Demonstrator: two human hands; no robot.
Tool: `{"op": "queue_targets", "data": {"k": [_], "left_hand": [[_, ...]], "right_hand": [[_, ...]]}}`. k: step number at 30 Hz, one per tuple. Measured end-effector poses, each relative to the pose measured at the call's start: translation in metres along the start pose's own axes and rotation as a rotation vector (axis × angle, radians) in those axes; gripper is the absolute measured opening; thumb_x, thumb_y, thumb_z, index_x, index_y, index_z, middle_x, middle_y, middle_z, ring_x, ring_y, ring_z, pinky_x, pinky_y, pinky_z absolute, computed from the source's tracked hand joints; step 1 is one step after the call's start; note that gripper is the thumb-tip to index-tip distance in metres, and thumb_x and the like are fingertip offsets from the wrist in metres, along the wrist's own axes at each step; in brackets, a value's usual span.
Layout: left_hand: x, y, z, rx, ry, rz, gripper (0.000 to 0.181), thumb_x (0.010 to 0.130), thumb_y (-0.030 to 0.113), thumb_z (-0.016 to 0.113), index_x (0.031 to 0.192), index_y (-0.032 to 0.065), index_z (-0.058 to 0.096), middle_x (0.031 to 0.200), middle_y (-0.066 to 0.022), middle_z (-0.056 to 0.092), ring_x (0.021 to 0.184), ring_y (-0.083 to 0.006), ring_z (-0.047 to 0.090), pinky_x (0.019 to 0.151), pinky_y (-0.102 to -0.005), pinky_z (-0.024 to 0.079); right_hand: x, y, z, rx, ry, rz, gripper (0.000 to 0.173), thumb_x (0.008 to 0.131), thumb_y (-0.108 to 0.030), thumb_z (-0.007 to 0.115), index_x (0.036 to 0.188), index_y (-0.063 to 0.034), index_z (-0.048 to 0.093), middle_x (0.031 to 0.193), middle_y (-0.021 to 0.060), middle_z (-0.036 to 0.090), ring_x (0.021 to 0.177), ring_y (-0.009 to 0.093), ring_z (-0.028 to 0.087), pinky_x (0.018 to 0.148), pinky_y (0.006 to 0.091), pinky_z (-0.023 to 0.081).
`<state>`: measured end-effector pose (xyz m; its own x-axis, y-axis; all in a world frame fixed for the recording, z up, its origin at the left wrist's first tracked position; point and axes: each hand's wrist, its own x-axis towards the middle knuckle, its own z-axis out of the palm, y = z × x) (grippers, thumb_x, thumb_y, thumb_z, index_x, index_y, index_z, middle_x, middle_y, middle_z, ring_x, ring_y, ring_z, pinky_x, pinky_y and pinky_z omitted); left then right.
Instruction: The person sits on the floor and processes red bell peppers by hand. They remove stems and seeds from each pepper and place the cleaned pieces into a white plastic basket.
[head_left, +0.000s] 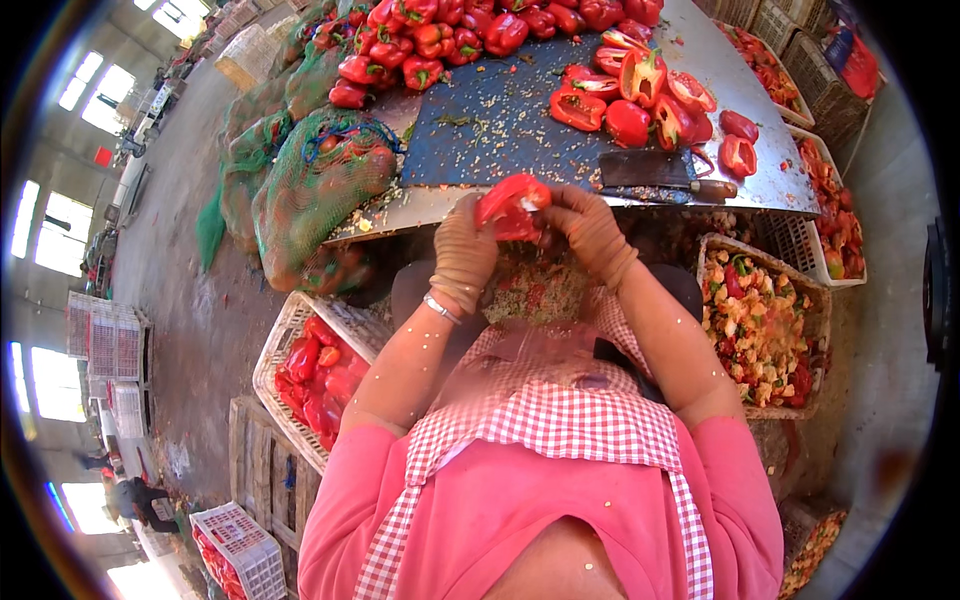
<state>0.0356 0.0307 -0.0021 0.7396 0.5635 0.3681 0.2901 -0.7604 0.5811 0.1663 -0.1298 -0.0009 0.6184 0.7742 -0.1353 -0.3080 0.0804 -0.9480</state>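
Note:
A cut piece of red bell pepper (511, 206) is held between both hands, just over the table's near edge. My gloved left hand (465, 251) grips its left side. The thumb and fingers of my right hand (583, 225), also gloved, pinch its right side. Right of the hands, a cleaver (649, 169) with a wooden handle lies flat on the table. Behind it are halved red peppers (641, 82), some with pale cores and seeds showing. Whole red peppers (435, 41) are heaped at the far side of the blue board (480, 142), which is strewn with seeds.
Green mesh sacks of peppers (322, 195) lean at the table's left. A crate of red pepper pieces (274, 360) stands by my left arm. Right of me is a crate of cores and scraps (825, 315). Another person (135, 501) is far off at lower left.

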Motion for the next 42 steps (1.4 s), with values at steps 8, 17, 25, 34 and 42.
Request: {"op": "queue_targets", "data": {"k": [8,17,25,34,42], "left_hand": [[-0.021,-0.075,-0.064,0.187,0.389,0.074,0.033,0.093,0.004,0.061,0.126,-0.0007,0.062,0.115,-0.0235,0.067,0.106,-0.0425,0.065,0.094,-0.0479,0.053],[-0.217,-0.232,-0.202,0.518,0.564,-0.669,0.034,0.095,0.014,0.057,0.124,-0.0029,0.062,0.108,-0.0261,0.07,0.099,-0.0444,0.065,0.088,-0.0462,0.051],[-0.356,-0.288,-0.192,0.69,0.423,-0.986,0.027,0.082,-0.001,0.05,0.108,-0.0037,0.06,0.092,-0.0233,0.067,0.09,-0.043,0.065,0.082,-0.0454,0.05],[-0.372,-0.306,-0.149,0.779,0.018,-1.35,0.019,0.086,0.002,0.054,0.104,-0.0021,0.061,0.094,-0.024,0.07,0.089,-0.0443,0.066,0.083,-0.0452,0.051],[-0.291,-0.209,-0.157,0.584,0.054,-1.279,0.074,0.081,0.027,0.077,0.141,-0.0068,0.05,0.141,-0.0308,0.054,0.137,-0.0459,0.047,0.115,-0.047,0.04]], "right_hand": [[0.023,-0.003,-0.076,-1.504,0.174,-0.272,0.03,0.092,-0.018,0.067,0.121,-0.01,0.065,0.115,0.0236,0.065,0.106,0.044,0.064,0.092,0.0489,0.053],[0.169,-0.074,-0.092,-1.944,0.354,-0.327,0.033,0.093,-0.014,0.063,0.126,-0.0109,0.063,0.119,0.0212,0.066,0.105,0.039,0.068,0.087,0.0502,0.056],[0.218,-0.108,-0.041,-2.279,-0.141,-0.126,0.038,0.092,-0.017,0.067,0.129,-0.0116,0.07,0.13,0.0145,0.067,0.124,0.032,0.065,0.098,0.0461,0.055],[0.225,-0.128,-0.026,-1.687,0.584,-1.199,0.021,0.085,-0.015,0.069,0.105,-0.0119,0.072,0.103,0.0137,0.073,0.1,0.035,0.071,0.084,0.0466,0.058],[0.174,-0.02,-0.064,-1.641,0.48,-0.552,0.025,0.085,-0.007,0.063,0.11,-0.008,0.064,0.096,0.0173,0.073,0.09,0.035,0.072,0.077,0.0473,0.057]]}}
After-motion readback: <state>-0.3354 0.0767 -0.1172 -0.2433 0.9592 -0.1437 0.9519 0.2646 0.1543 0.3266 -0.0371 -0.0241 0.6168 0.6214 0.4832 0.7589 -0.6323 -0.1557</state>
